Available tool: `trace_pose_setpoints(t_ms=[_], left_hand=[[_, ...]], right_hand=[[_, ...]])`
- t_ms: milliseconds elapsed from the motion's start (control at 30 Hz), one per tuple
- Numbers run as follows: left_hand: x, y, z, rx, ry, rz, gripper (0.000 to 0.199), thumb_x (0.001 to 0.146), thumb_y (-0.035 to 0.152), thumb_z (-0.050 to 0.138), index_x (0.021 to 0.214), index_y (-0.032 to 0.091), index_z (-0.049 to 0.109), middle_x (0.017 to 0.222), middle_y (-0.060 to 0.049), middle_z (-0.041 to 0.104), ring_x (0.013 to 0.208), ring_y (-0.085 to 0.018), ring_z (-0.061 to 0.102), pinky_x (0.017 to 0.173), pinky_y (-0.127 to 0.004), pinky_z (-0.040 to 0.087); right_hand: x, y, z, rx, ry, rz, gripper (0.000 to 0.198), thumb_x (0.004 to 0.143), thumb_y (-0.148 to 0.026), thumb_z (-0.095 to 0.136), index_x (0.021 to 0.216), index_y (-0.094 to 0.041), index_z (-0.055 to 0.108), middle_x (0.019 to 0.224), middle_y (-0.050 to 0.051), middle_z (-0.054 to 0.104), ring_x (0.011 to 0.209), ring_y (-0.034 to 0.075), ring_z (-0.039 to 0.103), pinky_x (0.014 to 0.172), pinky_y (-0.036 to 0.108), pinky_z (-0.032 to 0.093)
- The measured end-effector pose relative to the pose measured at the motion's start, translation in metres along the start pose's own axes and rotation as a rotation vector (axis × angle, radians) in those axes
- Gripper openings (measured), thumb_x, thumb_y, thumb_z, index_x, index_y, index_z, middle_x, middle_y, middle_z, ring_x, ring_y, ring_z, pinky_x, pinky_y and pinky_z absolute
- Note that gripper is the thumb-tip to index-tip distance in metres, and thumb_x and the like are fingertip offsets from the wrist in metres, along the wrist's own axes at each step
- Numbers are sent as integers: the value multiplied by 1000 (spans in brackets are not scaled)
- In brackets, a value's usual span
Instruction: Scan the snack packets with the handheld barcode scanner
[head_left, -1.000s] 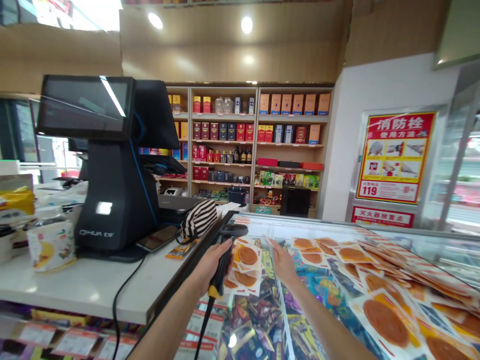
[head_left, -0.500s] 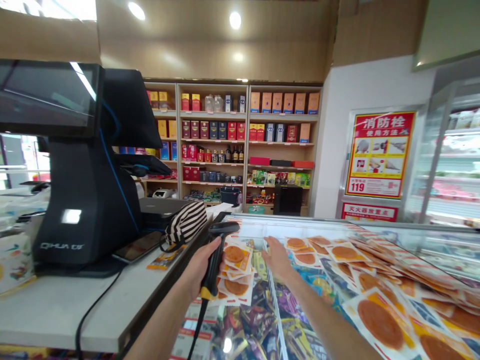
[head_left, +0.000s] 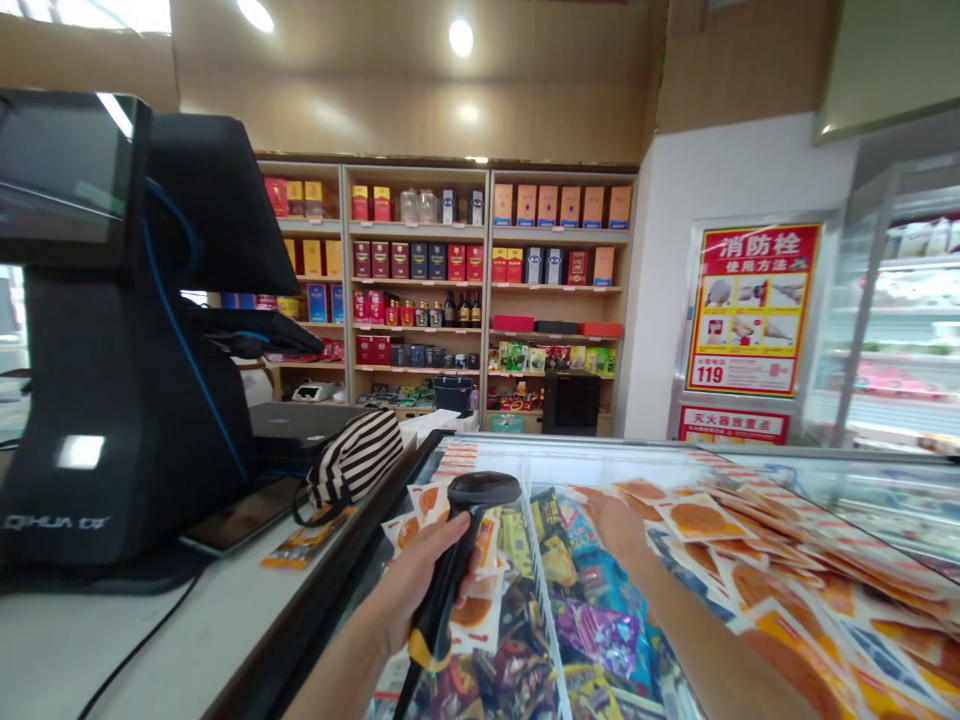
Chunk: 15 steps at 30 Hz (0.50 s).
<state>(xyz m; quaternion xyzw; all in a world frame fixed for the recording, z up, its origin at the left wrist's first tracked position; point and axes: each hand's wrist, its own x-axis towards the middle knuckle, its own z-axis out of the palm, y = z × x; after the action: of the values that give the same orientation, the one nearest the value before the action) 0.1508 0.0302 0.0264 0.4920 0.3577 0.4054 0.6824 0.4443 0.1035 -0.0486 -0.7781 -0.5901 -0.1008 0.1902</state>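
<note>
My left hand [head_left: 427, 580] is wrapped round the handle of a black and yellow barcode scanner [head_left: 459, 560], its head tilted up. Beneath and behind the scanner lie flat white packets [head_left: 480, 610] with round orange-brown slices, on the glass top of a chest freezer. To the right, my right hand [head_left: 619, 525] rests at the left end of a large spread of similar packets [head_left: 697, 517]. Its fingers reach forward over them, and the fingertips are partly hard to make out.
On the left counter [head_left: 187, 640] stand a black cash register [head_left: 105, 400], a phone [head_left: 244, 515], a striped pouch [head_left: 356, 455] and a small orange packet [head_left: 307, 540]. Colourful bags [head_left: 600, 630] show through the freezer glass. Shelves of boxes [head_left: 420, 262] line the back wall.
My right hand has moved right, from the bare glass onto the packets. The scanner in my left hand has shifted right and slightly down. The view has turned a little.
</note>
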Motion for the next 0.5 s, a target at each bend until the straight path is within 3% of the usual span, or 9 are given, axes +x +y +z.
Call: trace_pose_setpoints(t_ms=[100, 200, 333, 500], left_hand=[[-7, 2, -1, -7, -51, -43, 29, 65, 44, 50, 65, 15, 48, 49, 1, 51, 37, -7, 43, 36, -18, 28], [-13, 3, -1, -5, -70, -19, 28, 67, 43, 49, 65, 15, 48, 50, 1, 52, 36, -7, 43, 36, -18, 28], [-14, 2, -1, -4, -57, -7, 29, 69, 43, 46, 62, 14, 47, 48, 1, 51, 35, -5, 41, 35, -17, 27], [-9, -2, -7, 23, -160, -35, 30, 67, 44, 47, 63, 14, 48, 51, 0, 52, 36, -7, 44, 37, -18, 30]], right_hand=[[-4, 11, -9, 121, 185, 125, 42, 80, -31, 18, 93, -17, 55, 84, 9, 60, 78, 19, 53, 63, 28, 35], [-11, 25, -12, 415, 368, 276, 42, 77, -36, 23, 83, -13, 57, 74, 10, 60, 68, 19, 53, 59, 26, 35], [-23, 36, -4, 765, 368, 288, 40, 71, -43, 31, 77, -12, 56, 65, 6, 59, 62, 17, 51, 56, 26, 36], [-29, 43, 5, 895, 401, 297, 37, 67, -44, 38, 71, -12, 57, 62, 4, 58, 58, 15, 49, 55, 25, 36]])
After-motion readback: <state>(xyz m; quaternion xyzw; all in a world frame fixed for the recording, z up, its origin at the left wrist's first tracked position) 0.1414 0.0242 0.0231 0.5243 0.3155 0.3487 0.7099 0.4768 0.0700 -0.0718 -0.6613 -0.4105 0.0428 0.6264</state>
